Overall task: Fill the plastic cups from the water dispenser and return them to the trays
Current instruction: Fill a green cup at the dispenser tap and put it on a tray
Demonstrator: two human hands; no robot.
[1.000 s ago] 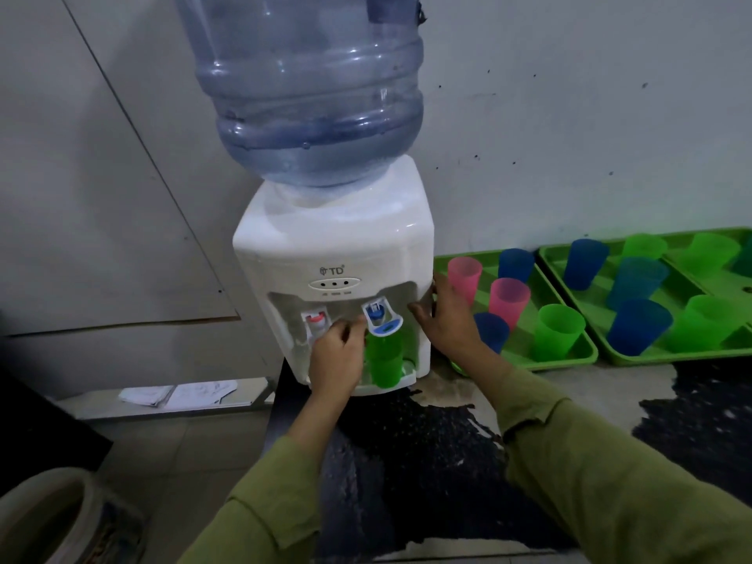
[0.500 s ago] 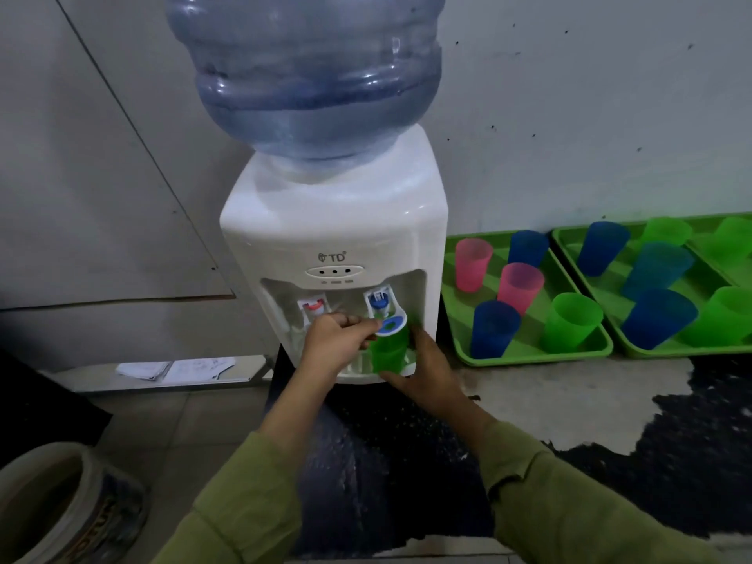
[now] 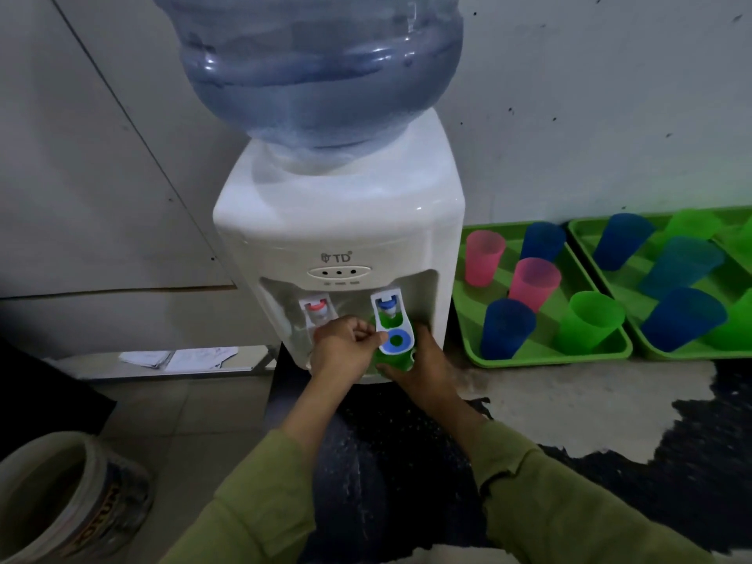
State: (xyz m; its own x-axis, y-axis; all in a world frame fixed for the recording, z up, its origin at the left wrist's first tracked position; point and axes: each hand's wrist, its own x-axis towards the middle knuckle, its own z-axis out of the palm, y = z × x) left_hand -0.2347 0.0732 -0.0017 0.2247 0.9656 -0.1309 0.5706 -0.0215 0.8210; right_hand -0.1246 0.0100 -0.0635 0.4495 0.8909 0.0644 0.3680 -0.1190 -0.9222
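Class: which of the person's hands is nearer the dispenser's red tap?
Left. The left hand sits just below the red tap, pinching the blue tap lever; the right hand is farther right, gripping the green cup.

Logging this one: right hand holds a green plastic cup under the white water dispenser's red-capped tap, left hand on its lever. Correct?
Not quite. In the head view the green plastic cup sits under the blue-capped tap of the white water dispenser, not the red-capped tap. Otherwise right: the right hand holds the cup and the left hand is on that tap's blue-and-white lever.
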